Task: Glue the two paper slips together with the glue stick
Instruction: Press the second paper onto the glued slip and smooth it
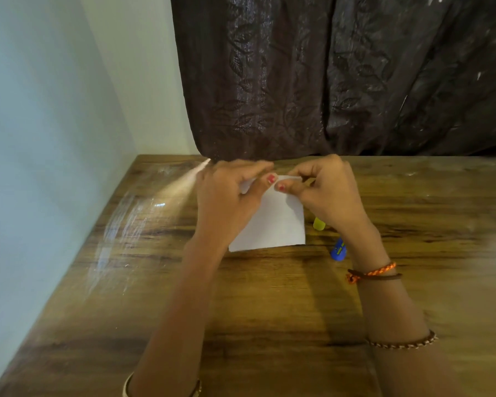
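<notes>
A white paper slip (272, 224) is held up over the wooden table (269, 296), its lower edge near the surface. My left hand (226, 196) and my right hand (327, 193) both pinch its top edge between thumb and fingers, thumbs almost touching. I cannot tell whether one slip or two lie together there. The glue stick lies on the table to the right of the paper, mostly hidden behind my right wrist: its yellow end (318, 223) and its blue body (338, 250) show.
A pale wall runs along the table's left edge. A dark patterned curtain (341, 75) hangs behind the far edge. Bare wood stretches in front of the paper and to the right.
</notes>
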